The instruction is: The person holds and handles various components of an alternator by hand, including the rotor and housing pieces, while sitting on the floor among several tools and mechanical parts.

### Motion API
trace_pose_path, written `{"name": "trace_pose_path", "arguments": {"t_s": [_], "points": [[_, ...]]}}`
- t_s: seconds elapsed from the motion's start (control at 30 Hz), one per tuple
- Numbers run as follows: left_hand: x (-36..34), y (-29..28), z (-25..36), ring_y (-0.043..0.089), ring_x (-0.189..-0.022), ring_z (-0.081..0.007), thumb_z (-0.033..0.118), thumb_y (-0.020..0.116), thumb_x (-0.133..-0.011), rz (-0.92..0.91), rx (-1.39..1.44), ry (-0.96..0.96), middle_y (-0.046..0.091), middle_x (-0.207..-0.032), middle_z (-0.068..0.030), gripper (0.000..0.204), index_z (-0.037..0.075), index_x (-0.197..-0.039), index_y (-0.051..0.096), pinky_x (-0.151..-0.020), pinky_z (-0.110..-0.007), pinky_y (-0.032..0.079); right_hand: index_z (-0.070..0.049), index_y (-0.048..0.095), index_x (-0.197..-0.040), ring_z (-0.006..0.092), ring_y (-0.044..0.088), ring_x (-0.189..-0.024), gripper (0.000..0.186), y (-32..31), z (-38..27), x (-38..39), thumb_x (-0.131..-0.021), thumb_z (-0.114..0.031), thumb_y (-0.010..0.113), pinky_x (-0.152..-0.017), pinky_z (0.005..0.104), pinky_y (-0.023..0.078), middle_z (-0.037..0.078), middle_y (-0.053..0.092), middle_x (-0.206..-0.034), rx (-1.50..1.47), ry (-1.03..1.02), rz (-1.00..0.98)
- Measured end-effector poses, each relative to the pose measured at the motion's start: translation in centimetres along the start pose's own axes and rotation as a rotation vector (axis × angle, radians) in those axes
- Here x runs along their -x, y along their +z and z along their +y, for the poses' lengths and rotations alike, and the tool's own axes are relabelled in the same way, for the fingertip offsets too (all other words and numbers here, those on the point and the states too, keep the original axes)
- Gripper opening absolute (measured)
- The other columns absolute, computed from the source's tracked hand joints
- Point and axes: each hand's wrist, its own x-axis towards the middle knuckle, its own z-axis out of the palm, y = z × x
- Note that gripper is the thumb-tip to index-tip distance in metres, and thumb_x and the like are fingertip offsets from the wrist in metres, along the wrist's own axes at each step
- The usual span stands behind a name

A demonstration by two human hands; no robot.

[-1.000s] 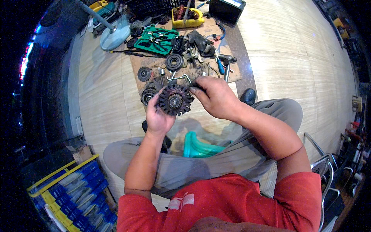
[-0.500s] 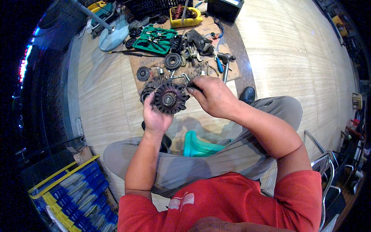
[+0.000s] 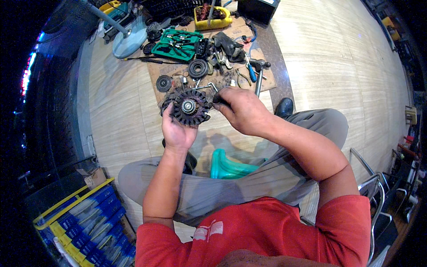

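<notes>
A dark, dirty motor stator point(image 3: 188, 107) with a ring of slotted teeth and a shiny bearing-like hub is in my left hand point(image 3: 179, 132). My left thumb lies against its left edge, and the fingers are mostly hidden beneath it. At its right rim, my right hand point(image 3: 247, 109) is closed, thumb and fingers pinched on something dark I cannot make out. Behind the stator, another round dark part point(image 3: 167, 107) shows partly at its left. Further away lie a black ring-shaped part point(image 3: 198, 68) and a smaller disc point(image 3: 164, 83).
A stained cardboard sheet point(image 3: 153, 69) carries a green case of pliers point(image 3: 177, 44), a black glove point(image 3: 229, 46), a hammer point(image 3: 259, 66) and a blue-handled screwdriver point(image 3: 252, 74). Behind stands a cut yellow container point(image 3: 218, 24) with reddish-brown scraps. A green plastic stool point(image 3: 233, 167) is near my legs.
The stator and my left hand have shifted slightly left and up, its face turning more toward me. My right hand stays pinched at its rim, moved slightly left.
</notes>
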Motion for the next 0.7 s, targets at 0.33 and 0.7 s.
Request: {"name": "trace_pose_path", "arguments": {"t_s": [0.33,0.7], "points": [[0.1,-0.5,-0.2,0.059,-0.111,-0.03,0.036,0.038,-0.095,-0.076,0.037,-0.002,0.062,-0.122,-0.0132,0.047,0.004,-0.125,0.056,-0.098,-0.046,0.045,0.0,0.057,-0.096,0.0402,0.059,-0.087,0.023,0.9,-0.1,0.7,-0.082,-0.017,0.068,-0.073,0.0468,0.048,0.019,0.059,-0.09,-0.011,-0.044,0.001],[0.5,-0.1,-1.0,0.059,-0.111,-0.0259,0.012,0.048,-0.096,-0.215,-0.166,0.168,0.06,-0.119,-0.0155,0.034,-0.003,-0.128,0.048,-0.1,-0.04,0.046,-0.003,0.053,-0.094,0.0381,0.059,-0.08,0.022,1.3,-0.6,0.7,-0.084,-0.018,0.065,-0.066,0.0461,0.048,0.017,0.055,-0.085,0.125,-0.07,0.009]]}}
